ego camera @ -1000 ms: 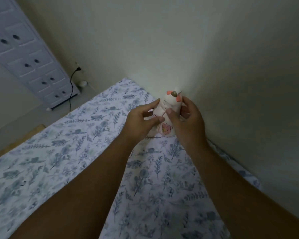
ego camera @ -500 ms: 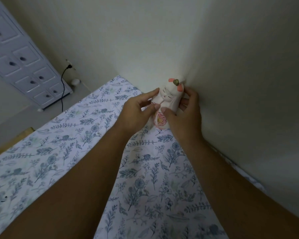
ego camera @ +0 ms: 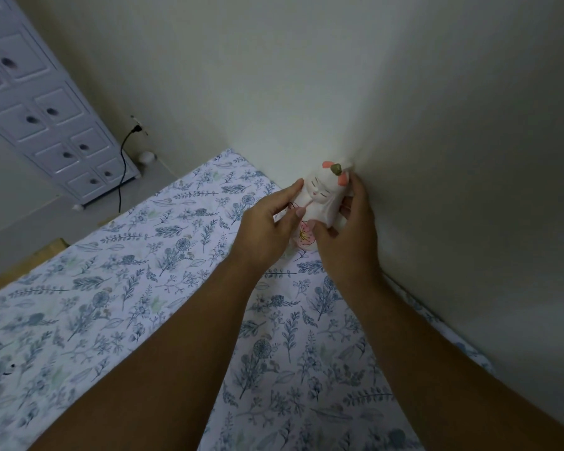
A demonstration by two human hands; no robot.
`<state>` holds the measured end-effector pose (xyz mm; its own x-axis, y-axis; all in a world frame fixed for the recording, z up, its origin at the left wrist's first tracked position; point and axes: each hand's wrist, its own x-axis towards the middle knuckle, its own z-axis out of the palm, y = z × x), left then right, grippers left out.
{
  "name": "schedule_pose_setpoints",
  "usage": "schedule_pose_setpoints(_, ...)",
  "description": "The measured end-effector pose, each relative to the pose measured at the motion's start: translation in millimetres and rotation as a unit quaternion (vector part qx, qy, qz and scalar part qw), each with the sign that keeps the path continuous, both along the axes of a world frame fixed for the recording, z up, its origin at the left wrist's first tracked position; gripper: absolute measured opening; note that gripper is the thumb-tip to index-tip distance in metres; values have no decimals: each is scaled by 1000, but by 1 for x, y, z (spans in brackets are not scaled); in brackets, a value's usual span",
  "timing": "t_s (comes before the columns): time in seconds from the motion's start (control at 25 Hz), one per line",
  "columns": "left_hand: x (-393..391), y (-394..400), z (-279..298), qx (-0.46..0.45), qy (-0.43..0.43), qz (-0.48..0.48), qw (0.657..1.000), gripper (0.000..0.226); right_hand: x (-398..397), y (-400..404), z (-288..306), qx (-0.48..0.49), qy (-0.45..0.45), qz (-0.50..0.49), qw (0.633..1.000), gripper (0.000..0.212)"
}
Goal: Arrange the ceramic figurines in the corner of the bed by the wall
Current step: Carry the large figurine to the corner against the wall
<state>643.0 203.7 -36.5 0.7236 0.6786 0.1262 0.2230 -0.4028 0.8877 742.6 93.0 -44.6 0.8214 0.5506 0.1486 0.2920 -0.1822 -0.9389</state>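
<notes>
Ceramic figurine upright in bed corner, held between left hand and right hand, both grips closed on it. Wall just behind grip. Risk: soft mattress tips figurine on release.

We see the ceramic figurine standing on the bed in its far corner, where the two walls meet. Our left hand is on its left side and our right hand on its right, nearest the wall. The drawer cabinet stands beyond the bed on the far left, with a cable hanging from a wall socket beside it.
</notes>
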Motion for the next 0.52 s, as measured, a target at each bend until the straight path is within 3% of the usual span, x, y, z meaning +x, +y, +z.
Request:
schedule_pose_setpoints(0.12,-11,-5,12,-19,7,45,999,49,-11,-8,19,-52,-32,7,998,88)
schedule_pose_setpoints(0.28,-66,-24,39,29,26,119,992,49,-55,-33,41,-146,-136,-5,980,77)
schedule_pose_setpoints(0.52,-222,-82,47,106,155,196,962,52,-173,-57,46,-230,-257,195,918,65)
